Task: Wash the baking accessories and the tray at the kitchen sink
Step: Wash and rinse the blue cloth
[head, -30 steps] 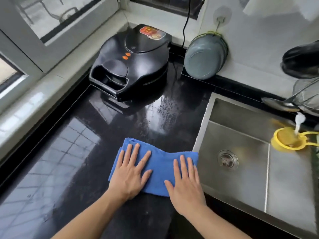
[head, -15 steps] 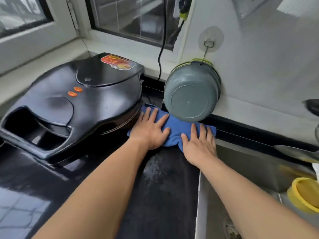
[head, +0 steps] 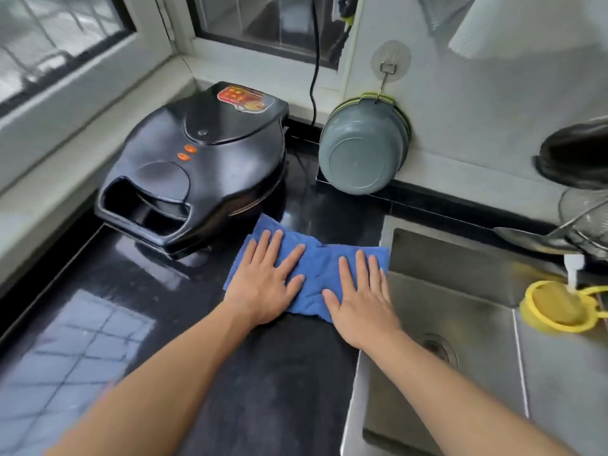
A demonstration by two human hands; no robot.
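**Blue cloth, two flat palms: wiping down beside the sink**

Blue microfibre cloth (head: 312, 274) lies spread across the middle of the frame on the black glossy surface (head: 98, 324), and both hands press it flat. The left hand (head: 263, 284) covers its left half and the right hand (head: 360, 301) its right half, fingers straight and slightly fanned, gripping nothing. The cloth's right edge reaches the rim of the steel sink (head: 460, 291), which fills the lower right of the frame. At right centre, a yellow strainer (head: 556, 307) rests in the sink under a thin stream from the tap; it looks like one of the baking accessories. No tray shows in this view.

The step in hand appears to be wiping the wet surface next to the sink. To do it well:

- Keep both palms flat with even pressure, so the whole cloth drags water rather than skating over it.
- Steer strokes toward the sink rim, so water ends up in the basin.
- Stay clear of the black electric griddle (head: 197, 169) just above and left of the cloth; it should probably be kept dry.
- Watch the grey basin (head: 360, 149) hanging from the wall hook, upper centre.
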